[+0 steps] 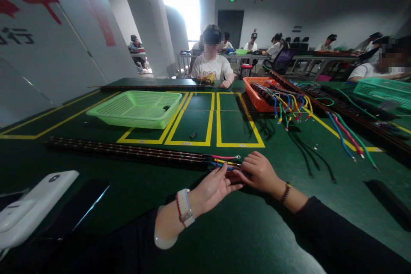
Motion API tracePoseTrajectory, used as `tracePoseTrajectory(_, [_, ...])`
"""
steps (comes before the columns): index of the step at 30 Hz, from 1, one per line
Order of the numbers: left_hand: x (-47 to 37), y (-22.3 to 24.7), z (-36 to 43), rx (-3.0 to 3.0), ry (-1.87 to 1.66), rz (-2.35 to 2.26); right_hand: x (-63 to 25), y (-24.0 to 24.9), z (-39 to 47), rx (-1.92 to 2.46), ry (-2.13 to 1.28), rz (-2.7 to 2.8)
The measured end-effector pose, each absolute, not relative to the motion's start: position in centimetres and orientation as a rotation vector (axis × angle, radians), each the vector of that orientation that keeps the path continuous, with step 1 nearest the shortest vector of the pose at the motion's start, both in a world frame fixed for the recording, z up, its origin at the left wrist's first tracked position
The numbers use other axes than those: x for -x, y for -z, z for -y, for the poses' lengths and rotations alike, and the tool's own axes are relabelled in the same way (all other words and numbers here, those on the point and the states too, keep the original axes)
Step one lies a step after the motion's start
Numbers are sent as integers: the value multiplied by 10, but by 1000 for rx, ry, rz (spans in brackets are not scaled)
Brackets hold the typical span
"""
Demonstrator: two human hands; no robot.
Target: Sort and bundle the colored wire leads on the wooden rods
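Long dark busbar strips (pixel 138 150) lie side by side across the table in front of me. From their right end come a red cable (pixel 221 156), a yellow cable (pixel 228 162) and a blue cable (pixel 220 165). The red one ends in a bare metal ring lug (pixel 237 157). My left hand (pixel 213 188) is palm up, its thumb and fingers closed about the blue cable. Curled at the tips of the cables is my right hand (pixel 261 173), its fingers pinched on a cable end that they mostly hide. Both hands meet there.
Beyond the strips stands a light green basket (pixel 135 120), with a small black piece (pixel 192 135) to its right. An orange basket (pixel 260 105) holds cabled strips. Phones (pixel 41 205) lie at left, a black bar (pixel 390 203) at right. A person (pixel 212 64) sits opposite.
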State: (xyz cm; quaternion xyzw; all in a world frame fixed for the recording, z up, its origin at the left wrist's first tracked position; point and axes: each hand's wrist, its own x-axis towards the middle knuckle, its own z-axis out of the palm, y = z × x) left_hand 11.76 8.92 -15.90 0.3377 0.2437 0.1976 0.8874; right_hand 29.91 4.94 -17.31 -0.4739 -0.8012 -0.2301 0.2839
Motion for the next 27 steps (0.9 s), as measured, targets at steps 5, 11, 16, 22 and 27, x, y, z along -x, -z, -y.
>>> tracePoseTrajectory(5, [-117,157,-88,-739,-329,-499,-299,175,-52,1364,585,2067])
tracePoseTrajectory(11, [-116,156,-84,-877,-194,-488,-299,177,-54,1452,522,2092])
tracePoseTrajectory(16, [-116,155,-84,-890,-188,-459,-298,178,-54,1409,563,2173])
tracePoseTrajectory(22, [-116,156,-84,-915,-184,-470,-300,180,-55,1350,585,2224])
tracePoseTrajectory(27, [-116,157,-84,-918,-183,-438,-299,178,-53,1345,576,2212])
